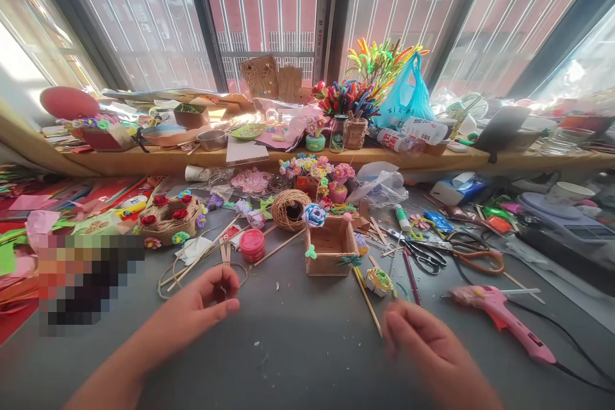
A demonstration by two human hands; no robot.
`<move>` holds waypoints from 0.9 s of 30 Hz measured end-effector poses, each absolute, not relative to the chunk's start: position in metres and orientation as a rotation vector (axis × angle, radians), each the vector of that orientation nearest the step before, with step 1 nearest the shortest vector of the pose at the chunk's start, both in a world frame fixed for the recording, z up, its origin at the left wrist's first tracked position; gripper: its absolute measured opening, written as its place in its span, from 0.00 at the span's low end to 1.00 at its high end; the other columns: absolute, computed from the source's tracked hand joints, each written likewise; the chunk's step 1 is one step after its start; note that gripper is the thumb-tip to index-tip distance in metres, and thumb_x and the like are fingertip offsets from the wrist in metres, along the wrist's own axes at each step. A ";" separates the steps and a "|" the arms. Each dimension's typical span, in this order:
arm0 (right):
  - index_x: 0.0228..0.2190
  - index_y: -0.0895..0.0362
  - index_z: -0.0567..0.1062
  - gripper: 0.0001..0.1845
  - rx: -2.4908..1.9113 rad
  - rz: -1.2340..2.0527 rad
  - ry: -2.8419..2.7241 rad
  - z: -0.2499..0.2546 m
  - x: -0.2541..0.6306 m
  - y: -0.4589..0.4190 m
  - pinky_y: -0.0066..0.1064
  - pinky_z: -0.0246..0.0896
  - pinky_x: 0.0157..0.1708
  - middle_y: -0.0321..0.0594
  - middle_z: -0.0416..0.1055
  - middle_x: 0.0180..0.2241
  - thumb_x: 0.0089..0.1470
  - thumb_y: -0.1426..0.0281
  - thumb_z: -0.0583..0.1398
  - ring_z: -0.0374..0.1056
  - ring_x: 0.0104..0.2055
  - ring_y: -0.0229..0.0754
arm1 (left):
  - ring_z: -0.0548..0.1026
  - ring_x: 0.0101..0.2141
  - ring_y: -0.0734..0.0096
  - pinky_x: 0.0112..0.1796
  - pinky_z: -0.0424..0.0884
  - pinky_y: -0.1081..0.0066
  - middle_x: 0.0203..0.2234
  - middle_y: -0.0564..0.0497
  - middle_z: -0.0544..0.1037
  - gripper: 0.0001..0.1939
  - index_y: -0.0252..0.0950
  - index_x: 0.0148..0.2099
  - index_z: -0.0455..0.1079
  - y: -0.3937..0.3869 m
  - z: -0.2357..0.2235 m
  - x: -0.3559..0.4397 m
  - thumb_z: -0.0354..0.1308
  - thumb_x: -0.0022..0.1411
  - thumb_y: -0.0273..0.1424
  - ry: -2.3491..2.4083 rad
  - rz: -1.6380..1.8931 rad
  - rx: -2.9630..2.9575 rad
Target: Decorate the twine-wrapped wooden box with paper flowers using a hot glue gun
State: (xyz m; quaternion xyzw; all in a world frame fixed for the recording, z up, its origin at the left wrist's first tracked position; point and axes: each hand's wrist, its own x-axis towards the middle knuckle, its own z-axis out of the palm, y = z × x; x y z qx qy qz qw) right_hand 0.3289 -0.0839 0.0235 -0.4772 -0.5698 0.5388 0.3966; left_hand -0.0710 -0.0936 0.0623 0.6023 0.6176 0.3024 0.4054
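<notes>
My left hand [204, 301] hovers over the front left of the grey table, fingers curled and thumb apart, holding nothing. On the right, my right hand [423, 339] is closed in a pinch on the short green stem of a yellow, green and white flower [378, 282]. Between and beyond the hands stands a small open wooden box [329, 266], decorated with a blue-and-white flower [314, 215] on its rim and green leaf shapes at its corners. A thin wooden stick [369, 304] lies just left of my right hand.
A pink glue gun [509, 320] with its cord lies at the right, near brown-handled scissors [480, 256]. Behind are a twine ball [291, 210], a red round tub [252, 245] and a twine-wrapped basket with roses [170, 221]. A cluttered ledge [288, 160] runs below the windows.
</notes>
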 end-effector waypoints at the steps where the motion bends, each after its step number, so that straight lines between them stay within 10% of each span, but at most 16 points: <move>1: 0.24 0.53 0.75 0.26 -1.204 1.312 -1.506 0.025 0.324 -0.084 0.31 0.61 0.33 0.38 0.70 0.25 0.63 0.47 0.63 0.64 0.30 0.42 | 0.79 0.43 0.61 0.44 0.77 0.69 0.42 0.47 0.81 0.20 0.41 0.41 0.75 -0.096 0.061 -0.063 0.66 0.61 0.53 1.590 0.849 1.568; 4: 0.25 0.53 0.82 0.19 -1.085 1.317 -1.617 0.027 0.293 -0.086 0.33 0.64 0.38 0.41 0.76 0.29 0.56 0.52 0.71 0.70 0.35 0.46 | 0.78 0.55 0.54 0.54 0.77 0.63 0.53 0.44 0.81 0.18 0.45 0.48 0.78 -0.107 0.059 -0.025 0.63 0.66 0.51 1.488 1.017 1.771; 12: 0.32 0.57 0.88 0.26 -0.636 2.084 -1.071 0.001 0.215 -0.106 0.36 0.68 0.41 0.42 0.79 0.28 0.50 0.45 0.72 0.75 0.34 0.46 | 0.85 0.40 0.65 0.49 0.79 0.67 0.41 0.48 0.88 0.20 0.47 0.63 0.73 -0.104 0.050 0.034 0.61 0.72 0.29 0.851 1.077 2.553; 19: 0.47 0.55 0.85 0.29 -0.620 2.236 -0.667 -0.012 0.240 -0.107 0.40 0.71 0.44 0.51 0.83 0.49 0.45 0.57 0.78 0.80 0.43 0.49 | 0.86 0.35 0.67 0.41 0.79 0.72 0.35 0.51 0.89 0.13 0.46 0.48 0.84 -0.071 0.076 -0.026 0.57 0.74 0.33 1.111 0.912 2.393; 27: 0.37 0.54 0.87 0.21 -0.837 2.123 -0.494 -0.011 0.302 -0.098 0.38 0.71 0.43 0.47 0.85 0.36 0.43 0.57 0.79 0.80 0.36 0.47 | 0.67 0.19 0.72 0.24 0.64 0.71 0.16 0.53 0.71 0.30 0.40 0.20 0.63 -0.062 0.117 -0.095 0.51 0.73 0.48 1.794 1.261 1.652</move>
